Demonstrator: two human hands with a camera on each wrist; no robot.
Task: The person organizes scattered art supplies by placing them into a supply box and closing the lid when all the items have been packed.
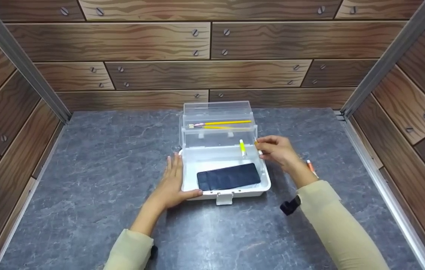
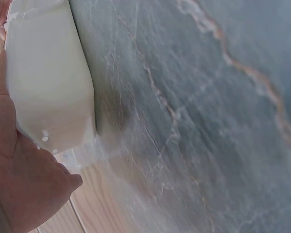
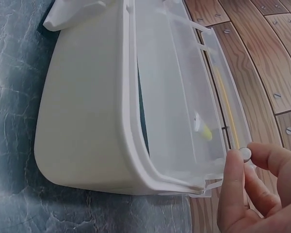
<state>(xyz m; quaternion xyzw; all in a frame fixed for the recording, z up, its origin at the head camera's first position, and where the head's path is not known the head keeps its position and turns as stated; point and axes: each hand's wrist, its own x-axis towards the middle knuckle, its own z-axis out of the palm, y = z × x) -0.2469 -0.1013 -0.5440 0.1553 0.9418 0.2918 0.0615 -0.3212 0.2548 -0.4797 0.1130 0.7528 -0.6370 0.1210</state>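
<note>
Left hand point(image 1: 171, 185) straight-fingered against plain white case point(image 3: 85, 116), right hand point(image 1: 279, 153) pinch-tight on white-ended item point(image 3: 245, 154)

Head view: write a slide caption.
Left hand touches an open white box holding a dark slab; right hand pinches a small item by the box.

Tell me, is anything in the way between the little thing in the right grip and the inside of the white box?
Maybe just the right edge of the white box: the right grip pinches the little thing near the back corner there. The clear lid is tipped back; nothing visible covers the opening.
</note>
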